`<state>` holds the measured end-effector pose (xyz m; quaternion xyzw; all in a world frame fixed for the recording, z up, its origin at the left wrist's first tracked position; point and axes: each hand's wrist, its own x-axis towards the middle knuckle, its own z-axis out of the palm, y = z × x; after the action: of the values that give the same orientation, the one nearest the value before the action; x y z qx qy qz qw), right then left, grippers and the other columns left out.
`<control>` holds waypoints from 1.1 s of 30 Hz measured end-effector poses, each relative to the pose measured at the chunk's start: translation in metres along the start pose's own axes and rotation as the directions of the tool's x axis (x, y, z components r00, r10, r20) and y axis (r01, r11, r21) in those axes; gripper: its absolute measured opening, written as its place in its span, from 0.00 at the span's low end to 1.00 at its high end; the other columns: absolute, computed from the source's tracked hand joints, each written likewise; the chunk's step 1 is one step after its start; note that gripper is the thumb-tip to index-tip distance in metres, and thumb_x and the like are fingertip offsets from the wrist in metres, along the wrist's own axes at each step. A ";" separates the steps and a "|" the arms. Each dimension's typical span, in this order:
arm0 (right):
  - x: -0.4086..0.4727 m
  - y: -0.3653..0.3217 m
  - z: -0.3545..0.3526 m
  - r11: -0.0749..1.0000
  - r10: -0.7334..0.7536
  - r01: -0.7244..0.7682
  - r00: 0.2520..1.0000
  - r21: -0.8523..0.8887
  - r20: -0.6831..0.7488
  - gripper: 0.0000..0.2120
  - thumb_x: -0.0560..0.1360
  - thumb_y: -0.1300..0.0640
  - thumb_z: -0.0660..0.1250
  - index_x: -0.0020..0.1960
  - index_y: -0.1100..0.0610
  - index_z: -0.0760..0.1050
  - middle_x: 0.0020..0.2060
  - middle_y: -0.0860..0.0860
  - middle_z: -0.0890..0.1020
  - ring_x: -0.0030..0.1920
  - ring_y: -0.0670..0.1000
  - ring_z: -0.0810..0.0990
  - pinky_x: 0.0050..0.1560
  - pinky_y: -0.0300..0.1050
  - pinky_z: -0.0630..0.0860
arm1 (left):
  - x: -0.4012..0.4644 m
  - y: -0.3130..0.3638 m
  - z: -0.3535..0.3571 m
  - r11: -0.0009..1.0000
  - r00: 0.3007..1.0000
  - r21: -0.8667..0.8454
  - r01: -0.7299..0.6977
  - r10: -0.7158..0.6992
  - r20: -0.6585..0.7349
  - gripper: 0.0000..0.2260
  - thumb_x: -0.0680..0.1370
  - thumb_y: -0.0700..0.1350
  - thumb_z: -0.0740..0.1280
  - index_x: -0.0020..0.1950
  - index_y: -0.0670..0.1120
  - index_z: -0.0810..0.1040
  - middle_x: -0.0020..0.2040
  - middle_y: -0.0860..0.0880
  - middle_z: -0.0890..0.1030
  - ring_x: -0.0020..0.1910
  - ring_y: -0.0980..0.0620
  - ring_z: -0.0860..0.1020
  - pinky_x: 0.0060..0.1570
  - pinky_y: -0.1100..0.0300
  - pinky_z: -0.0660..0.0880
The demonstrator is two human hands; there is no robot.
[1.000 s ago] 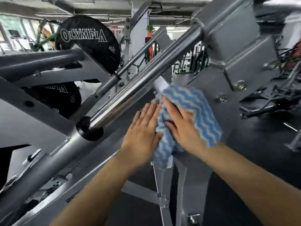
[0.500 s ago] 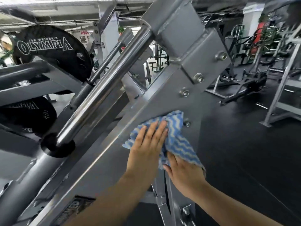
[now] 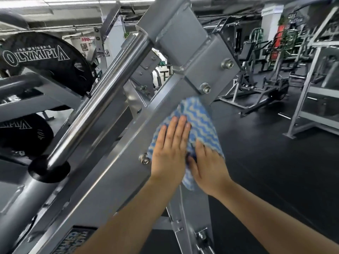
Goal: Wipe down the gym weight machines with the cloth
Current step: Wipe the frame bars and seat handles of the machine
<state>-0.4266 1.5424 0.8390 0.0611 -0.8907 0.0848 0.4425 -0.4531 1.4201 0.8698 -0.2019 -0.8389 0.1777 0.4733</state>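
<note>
Chrome rod (image 3: 95, 107) left of grey frame (image 3: 117, 173). Left hand (image 3: 169, 153) fingers straight, flat on cloth (image 3: 200, 118); right hand (image 3: 209, 167) fingers curled, gripping cloth.

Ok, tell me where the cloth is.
Head view, centre: the cloth is pressed on the grey frame beam under both hands, just below a bolt.

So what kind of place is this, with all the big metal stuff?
It looks like a gym. A round black weight plate printed OLYMPIA hangs on a grey steel weight machine frame, more exercise machines stand behind on a black rubber floor, and two hands press a blue-and-white zigzag cloth on the frame.
</note>
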 end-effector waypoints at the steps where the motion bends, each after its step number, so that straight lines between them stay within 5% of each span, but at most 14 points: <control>1: -0.006 0.000 0.001 1.000 -0.002 0.002 1.000 0.017 0.005 0.20 0.74 0.50 0.54 0.57 0.64 0.69 0.38 0.55 0.82 0.34 0.53 0.82 0.32 0.40 0.76 | -0.015 0.005 0.007 0.999 0.999 -0.021 -0.039 0.039 0.004 0.31 0.77 0.48 0.43 0.73 0.35 0.32 0.75 0.42 0.41 0.74 0.47 0.42 0.72 0.46 0.33; 4: 0.006 0.003 -0.007 0.996 -0.051 0.052 0.999 0.071 -0.013 0.18 0.75 0.52 0.54 0.50 0.63 0.76 0.33 0.53 0.81 0.28 0.53 0.79 0.27 0.40 0.74 | -0.042 0.011 0.018 0.995 0.996 -0.060 -0.080 0.082 0.027 0.36 0.76 0.48 0.52 0.74 0.36 0.34 0.74 0.49 0.46 0.74 0.45 0.48 0.72 0.47 0.33; 10: 0.057 0.015 -0.020 0.987 -0.046 0.055 0.997 0.151 -0.067 0.19 0.77 0.50 0.53 0.50 0.65 0.73 0.37 0.59 0.79 0.34 0.60 0.78 0.35 0.48 0.75 | 0.016 -0.007 -0.003 0.997 0.992 -0.020 0.076 -0.078 -0.094 0.33 0.76 0.53 0.43 0.73 0.38 0.31 0.75 0.47 0.43 0.74 0.43 0.45 0.72 0.48 0.35; 16: -0.001 0.024 0.018 0.997 0.066 -0.067 0.997 0.026 0.026 0.25 0.82 0.49 0.42 0.55 0.64 0.71 0.39 0.58 0.81 0.35 0.56 0.80 0.40 0.46 0.73 | -0.007 0.015 0.021 0.996 0.993 -0.038 -0.086 0.083 -0.079 0.33 0.76 0.47 0.50 0.74 0.36 0.38 0.74 0.49 0.43 0.73 0.45 0.51 0.72 0.48 0.35; 20: -0.031 0.011 0.026 0.994 0.104 -0.104 0.994 0.010 0.046 0.20 0.79 0.51 0.49 0.62 0.65 0.65 0.44 0.58 0.84 0.39 0.52 0.84 0.36 0.40 0.79 | -0.034 0.021 0.035 0.991 0.992 -0.083 -0.101 0.094 -0.086 0.32 0.76 0.44 0.49 0.74 0.35 0.38 0.74 0.49 0.50 0.72 0.47 0.57 0.74 0.50 0.37; 23: -0.027 0.005 0.023 0.997 0.077 -0.078 0.996 0.027 0.041 0.22 0.79 0.53 0.50 0.60 0.68 0.72 0.41 0.56 0.84 0.35 0.49 0.83 0.31 0.36 0.76 | -0.041 0.016 0.035 0.992 0.991 -0.047 -0.120 0.118 -0.056 0.32 0.75 0.44 0.49 0.75 0.36 0.39 0.73 0.49 0.55 0.71 0.50 0.57 0.73 0.52 0.40; 26: -0.028 0.010 0.023 1.000 -0.012 0.012 1.000 0.021 0.000 0.17 0.70 0.58 0.66 0.54 0.69 0.77 0.41 0.57 0.84 0.36 0.52 0.84 0.31 0.41 0.78 | -0.052 0.011 0.034 0.993 0.993 -0.036 -0.116 0.116 -0.011 0.31 0.75 0.44 0.47 0.75 0.36 0.38 0.73 0.48 0.54 0.71 0.49 0.57 0.73 0.52 0.41; 28: -0.032 0.016 0.025 0.999 -0.045 0.046 0.998 -0.018 0.034 0.25 0.57 0.62 0.80 0.51 0.68 0.79 0.39 0.56 0.84 0.34 0.51 0.84 0.29 0.40 0.78 | -0.060 0.010 0.034 0.993 0.995 -0.059 -0.099 0.100 0.014 0.31 0.75 0.43 0.47 0.75 0.36 0.38 0.73 0.47 0.56 0.71 0.49 0.58 0.73 0.52 0.41; 33: -0.048 0.028 0.028 0.995 -0.096 0.092 0.990 0.038 0.102 0.27 0.52 0.68 0.81 0.50 0.65 0.80 0.40 0.53 0.84 0.34 0.49 0.84 0.30 0.38 0.78 | -0.061 0.009 0.031 0.991 0.992 -0.045 -0.125 0.126 0.009 0.27 0.78 0.39 0.45 0.75 0.36 0.40 0.75 0.49 0.52 0.71 0.48 0.57 0.73 0.51 0.39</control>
<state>-0.4252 1.5655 0.7815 0.1146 -0.9071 0.0753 0.3979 -0.4496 1.3930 0.8060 -0.2637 -0.8309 0.1897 0.4517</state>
